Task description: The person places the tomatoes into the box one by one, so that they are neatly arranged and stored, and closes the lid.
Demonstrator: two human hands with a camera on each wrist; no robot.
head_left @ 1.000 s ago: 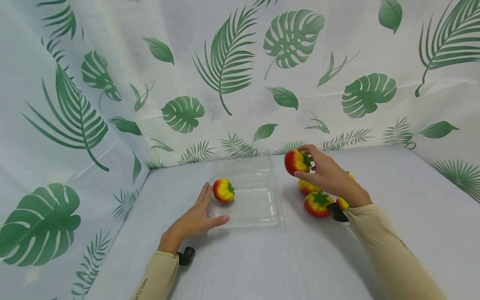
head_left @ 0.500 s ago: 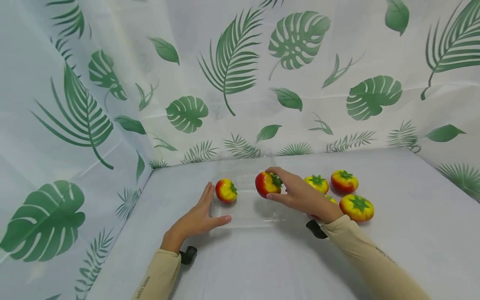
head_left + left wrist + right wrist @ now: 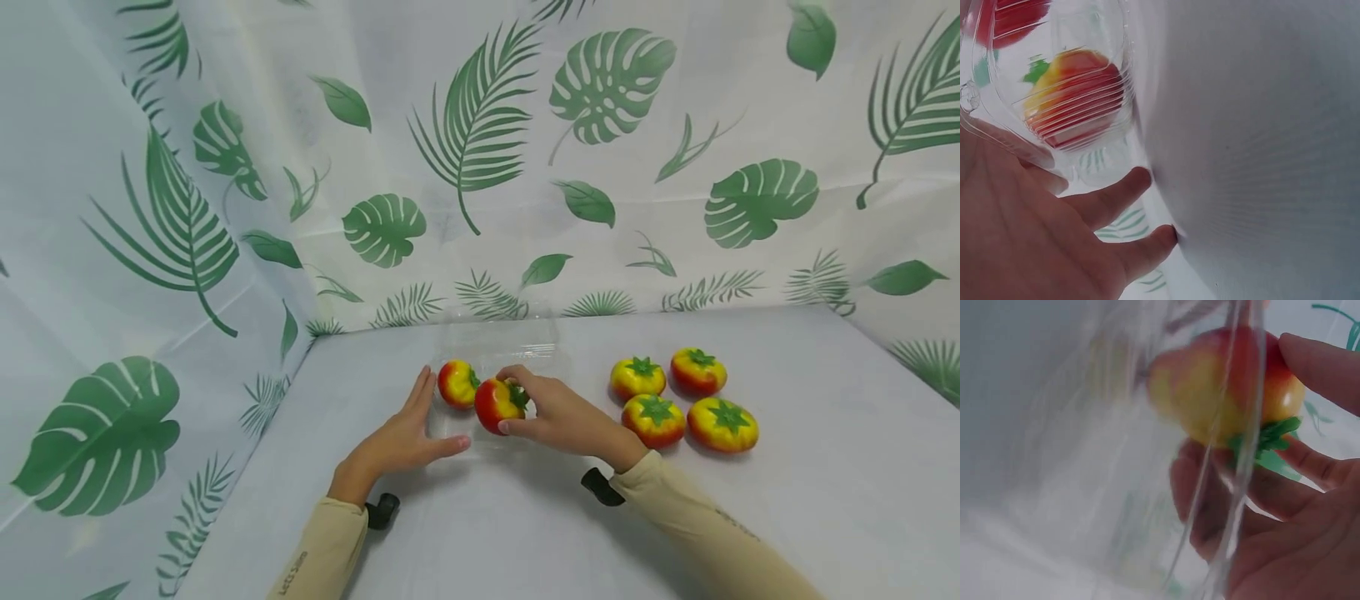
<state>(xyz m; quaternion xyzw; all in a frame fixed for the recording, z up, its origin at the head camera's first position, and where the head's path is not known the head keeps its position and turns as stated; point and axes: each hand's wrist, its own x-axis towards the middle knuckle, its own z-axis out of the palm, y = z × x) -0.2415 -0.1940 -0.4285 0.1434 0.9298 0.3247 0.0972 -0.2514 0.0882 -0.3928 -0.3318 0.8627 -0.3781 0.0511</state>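
My right hand (image 3: 566, 417) grips a shiny red-and-yellow tomato (image 3: 498, 407) with a green star-shaped top, thumb on its near side and fingers on its far side. It is over the clear plastic clamshell box (image 3: 536, 367), close to another tomato (image 3: 453, 383) in the box's left part. In the right wrist view the box's clear wall stands in front of the held tomato (image 3: 1229, 387). My left hand (image 3: 401, 442) lies along the box's left side, fingers extended and thumb apart at the near edge. In the left wrist view, two fingertips (image 3: 1163, 236) reach the table surface beside the box.
Several similar tomatoes (image 3: 656, 421) sit in a group on the white tabletop (image 3: 825, 500), right of the box. The box's clear lid (image 3: 498, 321) stands raised behind it. A leaf-printed white curtain (image 3: 480, 167) encloses the back and sides.
My right hand has carried the tomato leftward and nearer, from beside the group to over the box, beside the first tomato. My left hand keeps its place at the box's side.
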